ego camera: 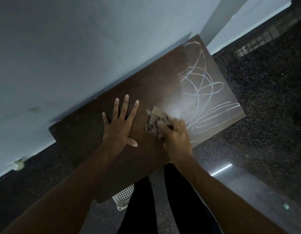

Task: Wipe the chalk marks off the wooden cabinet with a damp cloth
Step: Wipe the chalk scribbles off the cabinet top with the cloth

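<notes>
The dark brown top of the wooden cabinet (pixel 89 132) runs diagonally across the view, against a pale wall. White chalk marks (pixel 203 85) loop over its right half; the left half shows bare wood. My left hand (pixel 120 123) lies flat on the top with its fingers spread. Just to its right, my right hand (pixel 175 135) grips a crumpled, patterned cloth (pixel 154 120) and presses it on the wood at the left edge of the chalk scribbles. The cloth and right hand are motion-blurred.
A white perforated basket (pixel 123 196) sits on the dark speckled floor (pixel 264 124) below the cabinet's front edge, beside my dark trouser legs (pixel 176 208). The wall (pixel 78 48) borders the cabinet's far side. A small pale object (pixel 19 163) lies at the wall base, left.
</notes>
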Action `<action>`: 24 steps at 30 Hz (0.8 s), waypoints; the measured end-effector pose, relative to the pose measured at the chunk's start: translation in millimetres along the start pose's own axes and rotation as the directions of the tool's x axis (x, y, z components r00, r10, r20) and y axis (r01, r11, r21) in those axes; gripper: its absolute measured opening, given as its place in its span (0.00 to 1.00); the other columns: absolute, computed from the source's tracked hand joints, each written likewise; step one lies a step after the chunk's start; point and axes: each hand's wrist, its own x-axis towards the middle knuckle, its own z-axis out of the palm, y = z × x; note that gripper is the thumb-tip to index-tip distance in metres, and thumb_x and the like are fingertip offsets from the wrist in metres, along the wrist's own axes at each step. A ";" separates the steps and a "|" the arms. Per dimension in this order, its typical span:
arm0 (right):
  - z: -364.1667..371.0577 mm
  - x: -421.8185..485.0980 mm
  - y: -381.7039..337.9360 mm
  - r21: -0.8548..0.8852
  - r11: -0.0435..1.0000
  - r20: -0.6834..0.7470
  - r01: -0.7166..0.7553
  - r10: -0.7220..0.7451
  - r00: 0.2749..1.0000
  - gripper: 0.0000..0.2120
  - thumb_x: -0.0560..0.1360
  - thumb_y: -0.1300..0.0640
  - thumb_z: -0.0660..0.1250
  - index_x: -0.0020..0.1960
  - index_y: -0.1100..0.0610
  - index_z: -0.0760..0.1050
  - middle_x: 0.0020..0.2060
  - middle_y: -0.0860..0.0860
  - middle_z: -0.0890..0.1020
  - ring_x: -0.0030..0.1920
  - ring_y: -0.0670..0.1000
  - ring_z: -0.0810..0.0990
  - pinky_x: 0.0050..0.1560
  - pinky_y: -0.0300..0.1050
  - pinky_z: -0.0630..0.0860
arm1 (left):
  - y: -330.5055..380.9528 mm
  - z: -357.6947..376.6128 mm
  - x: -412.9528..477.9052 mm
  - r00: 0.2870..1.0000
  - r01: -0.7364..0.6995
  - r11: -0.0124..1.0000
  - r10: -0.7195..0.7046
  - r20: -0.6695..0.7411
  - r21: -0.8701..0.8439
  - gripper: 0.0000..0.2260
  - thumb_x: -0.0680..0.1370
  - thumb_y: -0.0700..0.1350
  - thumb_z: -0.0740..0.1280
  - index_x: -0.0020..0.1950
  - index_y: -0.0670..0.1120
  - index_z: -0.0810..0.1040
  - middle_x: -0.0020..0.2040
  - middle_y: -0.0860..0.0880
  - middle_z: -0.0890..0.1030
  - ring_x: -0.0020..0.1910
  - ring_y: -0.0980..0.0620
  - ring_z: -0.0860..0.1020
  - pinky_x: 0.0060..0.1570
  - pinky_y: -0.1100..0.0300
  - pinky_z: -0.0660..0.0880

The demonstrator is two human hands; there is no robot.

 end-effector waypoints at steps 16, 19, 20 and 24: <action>-27.8 73.4 33.6 -0.013 1.000 -0.021 -0.011 0.011 1.000 0.12 0.73 0.54 0.71 0.57 0.50 0.79 0.54 0.58 0.78 0.51 0.60 0.78 0.41 0.41 0.75 | -0.4 -1.4 -2.5 1.000 -0.004 0.999 0.004 -0.003 -0.040 0.70 0.61 0.62 0.81 0.76 0.59 0.23 0.73 0.51 0.17 0.76 0.41 0.25 0.72 0.25 0.49; -44.4 142.5 37.6 -0.099 0.995 -0.078 0.018 -0.025 0.997 0.14 0.74 0.64 0.66 0.59 0.57 0.81 0.53 0.63 0.79 0.54 0.64 0.77 0.48 0.43 0.71 | -0.6 -1.1 -2.3 1.000 -0.004 1.000 0.003 -0.008 -0.026 0.70 0.61 0.63 0.80 0.77 0.58 0.23 0.74 0.51 0.18 0.77 0.41 0.25 0.72 0.25 0.50; -50.6 162.1 38.7 -0.111 0.994 -0.097 -0.002 -0.009 0.995 0.14 0.75 0.64 0.66 0.59 0.57 0.81 0.54 0.63 0.80 0.55 0.65 0.77 0.51 0.50 0.73 | -0.6 -1.2 -2.3 1.000 -0.002 1.000 0.002 -0.011 -0.019 0.70 0.61 0.64 0.80 0.77 0.58 0.23 0.74 0.51 0.18 0.77 0.41 0.26 0.71 0.25 0.50; -60.1 195.0 38.6 -0.143 0.990 -0.083 0.016 -0.028 0.996 0.14 0.76 0.60 0.65 0.59 0.55 0.82 0.56 0.61 0.79 0.58 0.63 0.76 0.57 0.53 0.73 | -0.9 -0.8 -2.2 1.000 -0.003 1.000 0.003 -0.022 -0.019 0.70 0.60 0.64 0.80 0.77 0.59 0.24 0.74 0.51 0.19 0.77 0.41 0.26 0.71 0.25 0.50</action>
